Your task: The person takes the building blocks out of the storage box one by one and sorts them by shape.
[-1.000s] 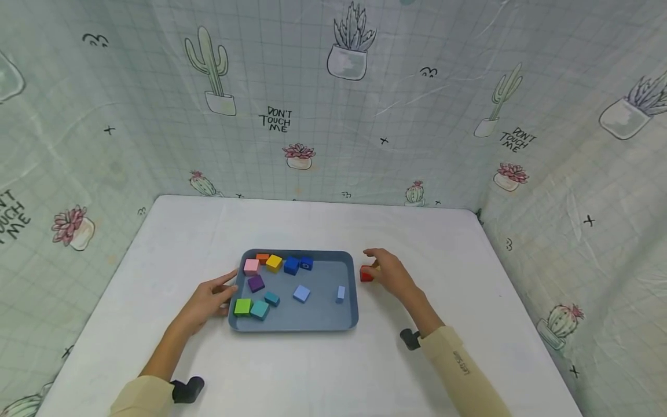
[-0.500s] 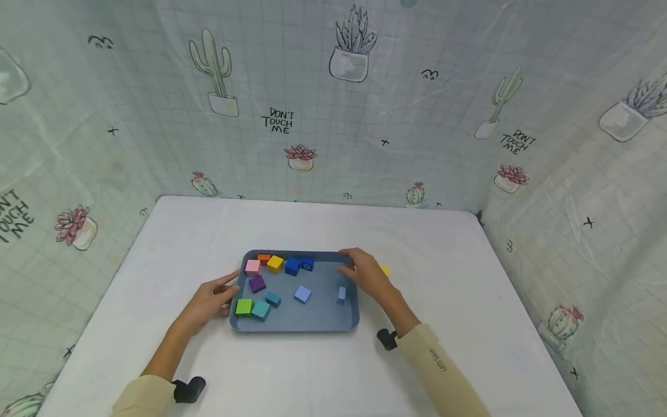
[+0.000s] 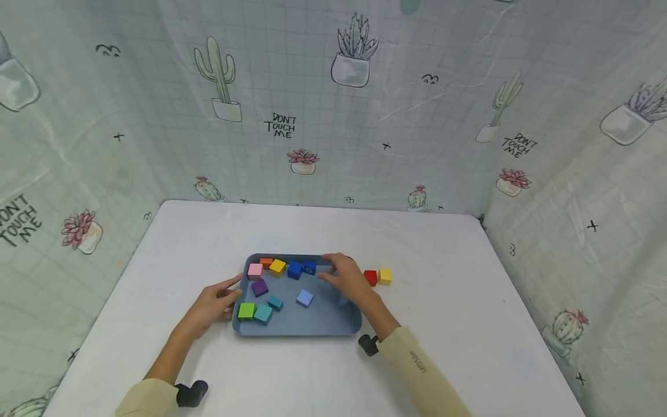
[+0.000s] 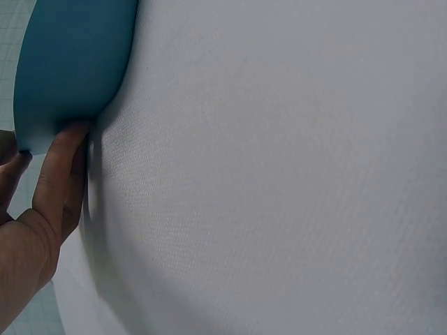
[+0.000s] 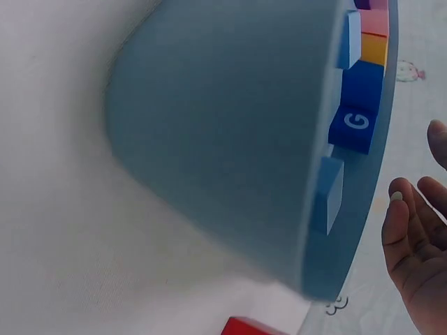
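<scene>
A blue-grey tray (image 3: 323,330) lies on the white table. My left hand (image 3: 211,310) holds its left end, with fingertips at the rim and low on the outer wall in the left wrist view. My right hand (image 3: 348,280) hovers over the tray's right part, thumb and fingers apart with nothing between them. Its fingertips are nearest a dark blue block with a letter G (image 5: 355,127). Beside that lies another dark blue block (image 3: 294,270). A light blue block (image 3: 304,298) sits mid-tray; a thin light blue block (image 5: 330,195) is mostly hidden by my right hand in the head view.
Orange (image 3: 266,263), yellow (image 3: 278,267), pink (image 3: 255,271), purple (image 3: 259,288), green (image 3: 247,311) and teal blocks (image 3: 263,314) fill the tray's left side. A red block (image 3: 370,277) and a yellow block (image 3: 385,276) stand on the table right of the tray.
My right hand has left the red block and moved left over the tray, uncovering the red and yellow blocks. The left hand stays at the tray's left end.
</scene>
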The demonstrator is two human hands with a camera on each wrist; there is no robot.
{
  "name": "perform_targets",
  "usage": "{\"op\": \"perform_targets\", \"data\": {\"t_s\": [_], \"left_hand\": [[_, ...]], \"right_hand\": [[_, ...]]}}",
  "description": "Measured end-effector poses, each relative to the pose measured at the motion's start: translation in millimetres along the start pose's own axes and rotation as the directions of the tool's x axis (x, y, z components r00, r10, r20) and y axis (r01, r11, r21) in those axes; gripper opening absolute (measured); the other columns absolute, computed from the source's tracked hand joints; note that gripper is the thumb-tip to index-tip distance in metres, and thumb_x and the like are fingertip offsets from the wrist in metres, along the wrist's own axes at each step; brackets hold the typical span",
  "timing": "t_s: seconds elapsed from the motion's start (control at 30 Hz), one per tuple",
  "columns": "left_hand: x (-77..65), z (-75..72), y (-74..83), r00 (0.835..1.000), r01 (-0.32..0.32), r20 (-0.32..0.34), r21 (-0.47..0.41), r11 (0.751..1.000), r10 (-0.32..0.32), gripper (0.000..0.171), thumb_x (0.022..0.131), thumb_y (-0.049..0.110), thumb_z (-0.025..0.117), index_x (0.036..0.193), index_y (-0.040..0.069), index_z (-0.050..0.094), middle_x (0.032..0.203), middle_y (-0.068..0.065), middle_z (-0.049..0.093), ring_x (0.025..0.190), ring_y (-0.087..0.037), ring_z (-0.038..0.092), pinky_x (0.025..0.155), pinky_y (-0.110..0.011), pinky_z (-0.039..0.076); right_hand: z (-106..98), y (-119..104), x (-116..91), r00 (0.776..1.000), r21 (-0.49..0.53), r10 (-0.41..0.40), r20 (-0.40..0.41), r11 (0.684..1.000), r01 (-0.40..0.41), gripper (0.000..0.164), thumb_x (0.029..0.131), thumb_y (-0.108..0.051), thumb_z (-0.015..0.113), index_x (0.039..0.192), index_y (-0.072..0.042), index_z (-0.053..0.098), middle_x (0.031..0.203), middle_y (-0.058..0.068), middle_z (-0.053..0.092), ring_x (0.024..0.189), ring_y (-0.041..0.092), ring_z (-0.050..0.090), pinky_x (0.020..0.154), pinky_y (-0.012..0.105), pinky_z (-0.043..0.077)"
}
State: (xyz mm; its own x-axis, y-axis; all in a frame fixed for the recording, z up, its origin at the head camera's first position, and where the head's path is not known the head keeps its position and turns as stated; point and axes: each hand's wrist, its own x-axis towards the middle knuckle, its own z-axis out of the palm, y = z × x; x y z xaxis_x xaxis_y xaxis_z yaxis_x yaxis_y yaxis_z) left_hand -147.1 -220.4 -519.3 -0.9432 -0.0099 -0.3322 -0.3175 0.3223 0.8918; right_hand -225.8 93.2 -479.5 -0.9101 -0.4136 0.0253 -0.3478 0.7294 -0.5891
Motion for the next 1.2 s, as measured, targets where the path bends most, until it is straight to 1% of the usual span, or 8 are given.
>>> {"op": "perform_targets", "data": {"t_s": [0.23, 0.47, 0.7, 1.0, 1.2], "left_hand": [[3.5, -0.2, -2.2, 1.0, 0.015, -0.008, -0.001, 1.0, -0.015, 0.057, 0.096, 0.023, 0.057, 0.147, 0.012, 0.035, 0.116, -0.021, 0.051, 0.088, -0.024, 0.059, 0.072, -0.033, 0.055], [3.3, 0.5, -1.5, 1.0, 0.013, -0.009, 0.005, 1.0, -0.013, 0.056, 0.096, 0.023, 0.056, 0.147, 0.012, 0.034, 0.115, -0.021, 0.052, 0.088, -0.024, 0.058, 0.072, -0.033, 0.055], [2.7, 0.5, -0.8, 1.0, 0.016, -0.007, -0.005, 1.0, -0.016, 0.056, 0.096, 0.022, 0.056, 0.147, 0.011, 0.034, 0.116, -0.021, 0.051, 0.088, -0.024, 0.058, 0.072, -0.033, 0.055], [3.1, 0.7, -1.9, 1.0, 0.014, -0.006, -0.014, 1.0, -0.014, 0.056, 0.096, 0.022, 0.056, 0.146, 0.011, 0.035, 0.117, -0.022, 0.051, 0.087, -0.024, 0.058, 0.072, -0.033, 0.055], [2.6, 0.1, -1.4, 1.0, 0.011, -0.005, -0.018, 1.0, -0.011, 0.056, 0.096, 0.021, 0.056, 0.146, 0.01, 0.035, 0.117, -0.023, 0.051, 0.088, -0.024, 0.058, 0.071, -0.032, 0.055]], "right_hand": [[8.6, -6.6, 8.5, 1.0, -0.023, -0.006, -0.01, 1.0, 0.005, 0.05, 0.086, -0.03, 0.069, 0.129, -0.009, 0.055, 0.115, 0.006, 0.06, 0.089, 0.012, 0.058, 0.078, 0.022, 0.05], [16.7, -10.7, 15.6, 1.0, -0.05, 0.022, 0.003, 0.999, -0.022, 0.05, 0.085, -0.029, 0.071, 0.129, -0.009, 0.056, 0.112, 0.006, 0.059, 0.09, 0.014, 0.058, 0.077, 0.023, 0.051], [24.3, -14.7, 21.6, 1.0, -0.058, 0.014, 0.009, 0.998, -0.014, 0.05, 0.084, -0.029, 0.072, 0.127, -0.006, 0.057, 0.11, 0.007, 0.059, 0.088, 0.015, 0.057, 0.077, 0.023, 0.051], [26.9, -21.9, 24.4, 0.998, -0.081, 0.039, 0.042, 0.996, -0.035, 0.05, 0.084, -0.029, 0.072, 0.127, -0.007, 0.057, 0.105, 0.005, 0.059, 0.083, 0.013, 0.054, 0.07, 0.021, 0.049], [27.1, -29.5, 27.3, 0.998, -0.089, 0.039, 0.05, 0.995, -0.034, 0.049, 0.084, -0.031, 0.072, 0.126, -0.008, 0.059, 0.102, 0.004, 0.059, 0.085, 0.013, 0.054, 0.074, 0.022, 0.05]]}}
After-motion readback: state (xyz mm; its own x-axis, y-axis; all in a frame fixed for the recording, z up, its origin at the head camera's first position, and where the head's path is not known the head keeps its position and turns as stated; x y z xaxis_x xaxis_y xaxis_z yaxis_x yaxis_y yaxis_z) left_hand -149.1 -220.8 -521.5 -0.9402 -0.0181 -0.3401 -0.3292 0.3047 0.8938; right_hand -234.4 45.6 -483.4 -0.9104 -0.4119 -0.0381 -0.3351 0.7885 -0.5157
